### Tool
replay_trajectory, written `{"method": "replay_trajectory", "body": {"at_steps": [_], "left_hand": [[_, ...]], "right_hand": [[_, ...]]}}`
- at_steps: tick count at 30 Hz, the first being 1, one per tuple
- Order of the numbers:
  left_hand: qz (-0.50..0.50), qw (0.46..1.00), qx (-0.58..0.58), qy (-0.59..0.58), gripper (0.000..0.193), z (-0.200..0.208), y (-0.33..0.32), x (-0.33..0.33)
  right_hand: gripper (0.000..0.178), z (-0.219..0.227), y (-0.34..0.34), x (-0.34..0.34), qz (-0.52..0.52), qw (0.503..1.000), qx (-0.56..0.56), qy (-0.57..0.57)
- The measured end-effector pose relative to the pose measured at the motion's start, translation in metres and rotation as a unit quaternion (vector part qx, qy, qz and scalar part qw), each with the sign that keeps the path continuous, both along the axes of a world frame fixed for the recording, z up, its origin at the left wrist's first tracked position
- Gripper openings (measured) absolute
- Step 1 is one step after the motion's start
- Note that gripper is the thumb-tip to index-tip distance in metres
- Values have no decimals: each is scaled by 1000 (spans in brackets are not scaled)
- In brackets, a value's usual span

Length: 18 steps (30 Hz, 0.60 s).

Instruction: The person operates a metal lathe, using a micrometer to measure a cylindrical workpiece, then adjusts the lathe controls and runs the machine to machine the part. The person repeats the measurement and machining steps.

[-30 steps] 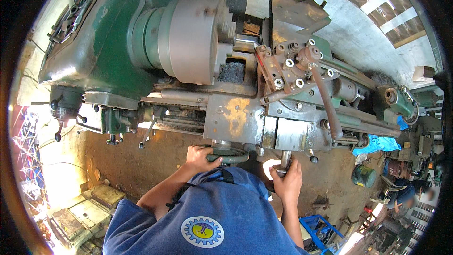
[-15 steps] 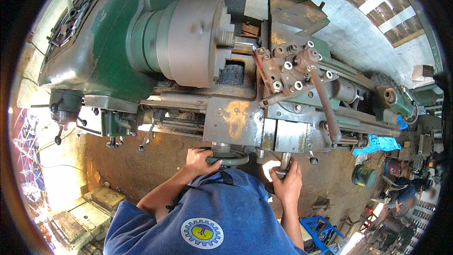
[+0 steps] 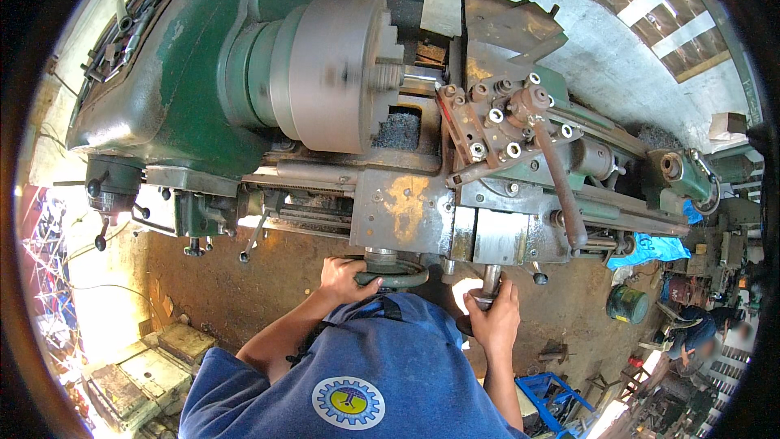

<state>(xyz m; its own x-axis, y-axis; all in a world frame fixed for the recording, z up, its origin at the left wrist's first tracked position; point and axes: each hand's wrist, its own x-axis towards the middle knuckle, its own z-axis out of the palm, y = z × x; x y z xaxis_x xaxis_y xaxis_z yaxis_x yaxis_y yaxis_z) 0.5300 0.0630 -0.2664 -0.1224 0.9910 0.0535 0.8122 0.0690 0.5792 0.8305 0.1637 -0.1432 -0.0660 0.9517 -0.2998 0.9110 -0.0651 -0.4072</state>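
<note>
A large green metal lathe (image 3: 195, 89) spans the view in front of me. My left hand (image 3: 343, 278) is closed round the rim of the carriage handwheel (image 3: 404, 278). Farther right, my right hand (image 3: 494, 317) grips the cross-slide handle (image 3: 483, 301), whose shaft runs into the carriage (image 3: 398, 210). The grey chuck (image 3: 333, 73) looks blurred. A shiny metal rod (image 3: 421, 79) sticks out of its jaws, ending close to the tool post (image 3: 479, 122). The long lever (image 3: 559, 179) on the tool post slants toward me.
Dark metal chips (image 3: 398, 130) lie beneath the chuck. The tailstock (image 3: 678, 175) stands at the right. A green bucket (image 3: 626, 303) and a blue frame (image 3: 554, 397) are on the floor at right. Another person (image 3: 695, 333) crouches at far right. Tools (image 3: 122, 32) lie atop the headstock.
The markings on the chuck differ and are smeared, so it appears to be turning. Both my hands stay on their controls with hardly any movement.
</note>
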Motion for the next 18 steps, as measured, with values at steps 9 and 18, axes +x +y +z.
{"method": "replay_trajectory", "body": {"at_steps": [9, 18], "left_hand": [[2, 1000, 6, 1, 45, -3, -1, 0], [4, 1000, -7, 0, 45, -5, -2, 0]], "right_hand": [[82, 0, 0, 0, -2, 1000, -8, -1], [82, 1, 1, 0, -1, 1000, -2, 7]]}}
